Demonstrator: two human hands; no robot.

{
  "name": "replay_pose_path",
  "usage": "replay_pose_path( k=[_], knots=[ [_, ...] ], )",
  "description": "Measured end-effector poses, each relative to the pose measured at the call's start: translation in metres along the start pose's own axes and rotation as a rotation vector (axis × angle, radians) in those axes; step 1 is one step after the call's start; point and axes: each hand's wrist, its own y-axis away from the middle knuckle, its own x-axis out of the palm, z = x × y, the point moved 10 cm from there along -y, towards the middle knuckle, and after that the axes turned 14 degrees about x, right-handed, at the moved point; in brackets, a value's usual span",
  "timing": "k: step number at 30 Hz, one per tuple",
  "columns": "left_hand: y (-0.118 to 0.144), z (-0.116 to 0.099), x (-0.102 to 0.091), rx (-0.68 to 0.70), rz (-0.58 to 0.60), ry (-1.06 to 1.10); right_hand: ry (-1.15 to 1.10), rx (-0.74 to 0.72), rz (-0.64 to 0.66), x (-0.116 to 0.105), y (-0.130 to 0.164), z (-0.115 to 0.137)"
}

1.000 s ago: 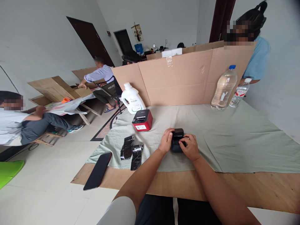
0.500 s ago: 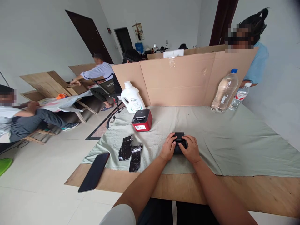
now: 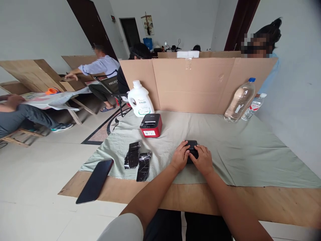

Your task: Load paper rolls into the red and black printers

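A small black boxy device (image 3: 192, 143) rests on the green cloth, gripped from both sides. My left hand (image 3: 180, 155) wraps its left side, fingertips on the upper edge and thumb near the middle. My right hand (image 3: 203, 160) holds the right side the same way, its thumb also toward the middle. The hands cover much of the device, so its exact kind cannot be told. Left of them lie two strips of shiny black film on small rolls, one nearer (image 3: 143, 169) and one farther (image 3: 132, 155). A red and black receipt printer (image 3: 151, 126) stands behind these.
A white detergent jug (image 3: 140, 100) stands behind the printer. A cardboard screen (image 3: 190, 83) closes off the back. Two clear bottles, one large (image 3: 239, 102) and one small (image 3: 253, 107), stand back right. A black phone (image 3: 94, 182) overhangs the wooden edge (image 3: 185, 197). Other people sit nearby.
The view has shifted slightly. Both hands stay on the black device, with the thumbs a little closer together. The printer, film rolls and phone rest where they were.
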Motion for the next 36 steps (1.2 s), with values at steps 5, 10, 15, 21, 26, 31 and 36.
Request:
replay_pose_path(
  k=[5,10,15,21,26,31,36],
  knots=[
    [0.006,0.022,-0.008,-0.09,-0.169,0.216,0.034,0.026,0.066,0.005,-0.002,0.006],
    [0.027,0.069,-0.009,-0.369,-0.384,0.34,0.133,0.24,0.128,0.017,-0.002,0.015],
    [0.029,0.075,-0.004,-0.382,-0.34,0.309,0.224,0.271,0.27,0.037,0.005,0.023],
    [0.02,0.045,0.022,-0.267,0.14,0.063,0.188,0.28,0.195,0.017,-0.046,-0.038],
    [0.026,0.02,0.047,-0.156,0.562,-0.183,0.303,0.583,0.095,-0.021,-0.126,-0.147],
    [0.029,0.019,0.049,-0.168,0.618,-0.217,0.351,0.736,0.062,-0.045,-0.156,-0.218],
    [0.029,0.019,0.048,-0.161,0.583,-0.197,0.391,0.788,0.108,-0.039,-0.144,-0.245]
  ],
)
